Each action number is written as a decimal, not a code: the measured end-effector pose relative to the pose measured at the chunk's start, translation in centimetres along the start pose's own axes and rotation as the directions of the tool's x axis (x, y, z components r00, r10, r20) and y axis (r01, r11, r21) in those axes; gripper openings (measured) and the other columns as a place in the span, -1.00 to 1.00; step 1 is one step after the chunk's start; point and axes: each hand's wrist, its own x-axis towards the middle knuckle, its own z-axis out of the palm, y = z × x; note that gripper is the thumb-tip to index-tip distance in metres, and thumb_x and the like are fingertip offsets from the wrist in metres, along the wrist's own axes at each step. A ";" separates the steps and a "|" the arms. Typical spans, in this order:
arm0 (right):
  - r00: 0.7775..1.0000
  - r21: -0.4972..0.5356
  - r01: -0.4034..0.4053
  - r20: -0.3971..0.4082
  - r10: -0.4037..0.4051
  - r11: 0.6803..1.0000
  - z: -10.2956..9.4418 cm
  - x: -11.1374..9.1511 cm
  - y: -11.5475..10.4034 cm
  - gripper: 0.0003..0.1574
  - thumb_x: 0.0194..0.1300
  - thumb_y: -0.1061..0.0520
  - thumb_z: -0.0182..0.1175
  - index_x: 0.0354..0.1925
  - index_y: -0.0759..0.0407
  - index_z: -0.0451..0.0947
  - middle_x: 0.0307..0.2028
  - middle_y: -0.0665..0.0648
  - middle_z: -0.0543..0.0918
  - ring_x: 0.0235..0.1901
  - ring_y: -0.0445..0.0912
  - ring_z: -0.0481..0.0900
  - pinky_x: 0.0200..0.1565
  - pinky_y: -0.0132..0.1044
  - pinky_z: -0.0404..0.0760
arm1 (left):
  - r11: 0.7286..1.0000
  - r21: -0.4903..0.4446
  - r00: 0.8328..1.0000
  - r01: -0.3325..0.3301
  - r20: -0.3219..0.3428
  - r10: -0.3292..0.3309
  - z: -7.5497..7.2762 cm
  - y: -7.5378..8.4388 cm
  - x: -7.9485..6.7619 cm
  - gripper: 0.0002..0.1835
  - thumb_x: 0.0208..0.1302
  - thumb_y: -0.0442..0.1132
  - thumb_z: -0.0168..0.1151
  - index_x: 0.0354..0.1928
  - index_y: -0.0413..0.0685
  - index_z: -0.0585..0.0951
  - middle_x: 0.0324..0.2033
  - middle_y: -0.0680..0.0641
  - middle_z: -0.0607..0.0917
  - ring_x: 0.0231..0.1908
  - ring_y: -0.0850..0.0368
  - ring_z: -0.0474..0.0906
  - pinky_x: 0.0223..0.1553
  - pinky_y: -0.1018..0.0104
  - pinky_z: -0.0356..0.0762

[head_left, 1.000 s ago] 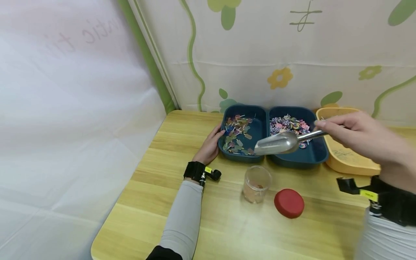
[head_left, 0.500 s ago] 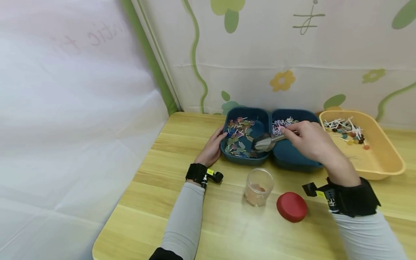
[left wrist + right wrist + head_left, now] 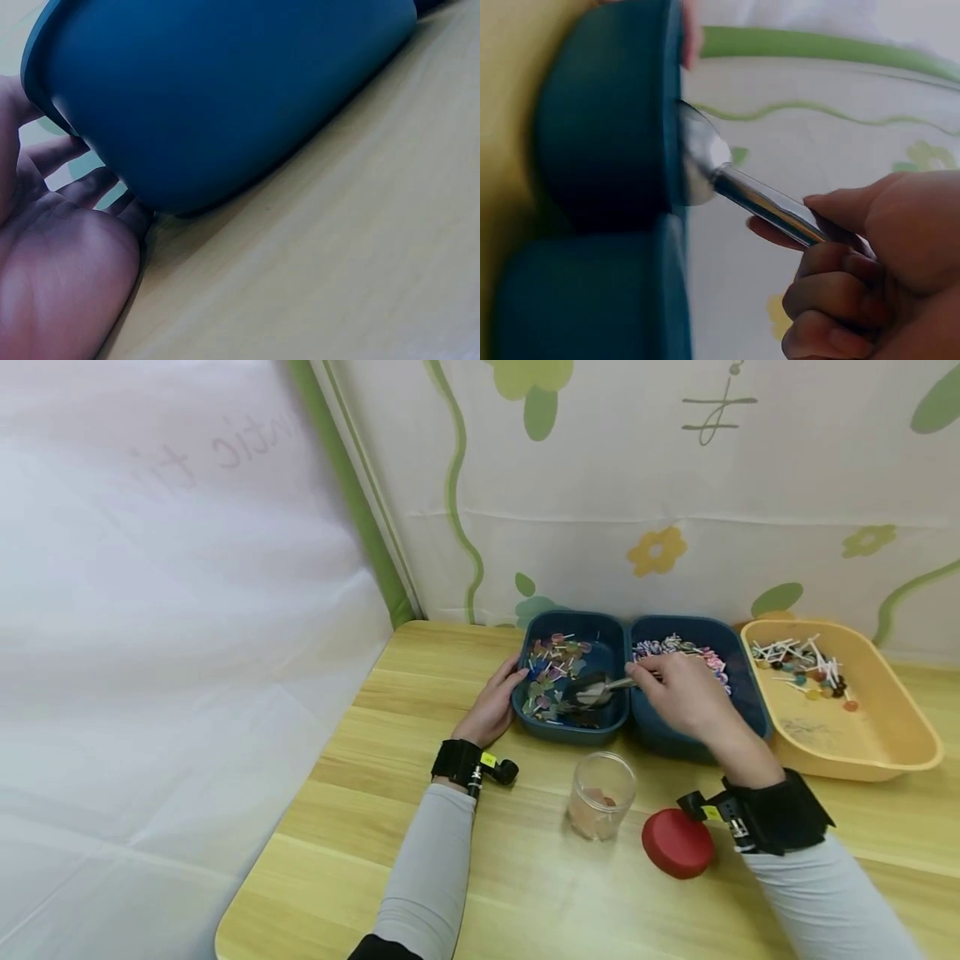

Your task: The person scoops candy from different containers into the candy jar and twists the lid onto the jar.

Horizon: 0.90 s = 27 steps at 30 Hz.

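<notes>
My right hand point(image 3: 682, 693) grips the metal scoop point(image 3: 757, 199) by its handle, thumb along the top and fingers curled under. The scoop's bowl point(image 3: 592, 693) is down inside the left blue bin point(image 3: 577, 733), among small translucent popsicle-shaped pieces point(image 3: 551, 664) with white sticks. At that bin's left side, my left hand point(image 3: 487, 706) holds the wall, thumb over the rim and fingers against the outside, as the left wrist view shows on the blue wall point(image 3: 225, 97). In front stands an uncapped clear jar point(image 3: 600, 797) with a few brownish bits at its bottom.
A second blue bin point(image 3: 750, 710) adjoins on the right, holding swirl-coloured lollipop pieces point(image 3: 675, 647). Beyond it, a yellow tray point(image 3: 885, 752) has several round lollipop pieces point(image 3: 806, 664). The red lid point(image 3: 677, 843) lies right of the jar. A printed curtain point(image 3: 585, 485) hangs behind the table.
My right hand has moved left from over the yellow tray, and the scoop has gone down from above the bins into the left blue bin. My left hand stays on the bin's side.
</notes>
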 end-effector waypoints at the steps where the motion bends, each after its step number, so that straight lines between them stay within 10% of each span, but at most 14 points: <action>1: 1.000 0.009 0.001 0.007 -0.001 1.000 0.5 0.0 0.0 -0.44 0.63 0.04 0.01 -0.55 0.17 0.54 -0.71 0.01 0.23 -0.68 -0.06 0.23 -0.50 -0.19 0.20 | 1.000 -0.001 1.000 0.003 -0.001 -0.003 0.0 0.0 0.0 -0.42 0.70 -0.17 -0.17 0.64 0.04 0.06 0.57 -0.10 0.15 0.50 -0.06 0.18 0.45 0.07 0.21; 27: 0.990 0.386 -0.094 0.133 0.045 0.918 3.1 0.7 2.2 -0.34 0.68 -0.01 -0.11 -0.62 0.19 0.23 -0.68 0.00 0.12 -0.72 -0.16 0.08 -0.58 -0.22 0.19 | 1.000 0.013 1.000 0.004 -0.015 -0.004 0.0 0.1 -0.2 -0.44 0.71 -0.14 -0.22 0.64 0.04 0.07 0.60 -0.09 0.09 0.54 0.09 0.09 0.47 0.19 0.17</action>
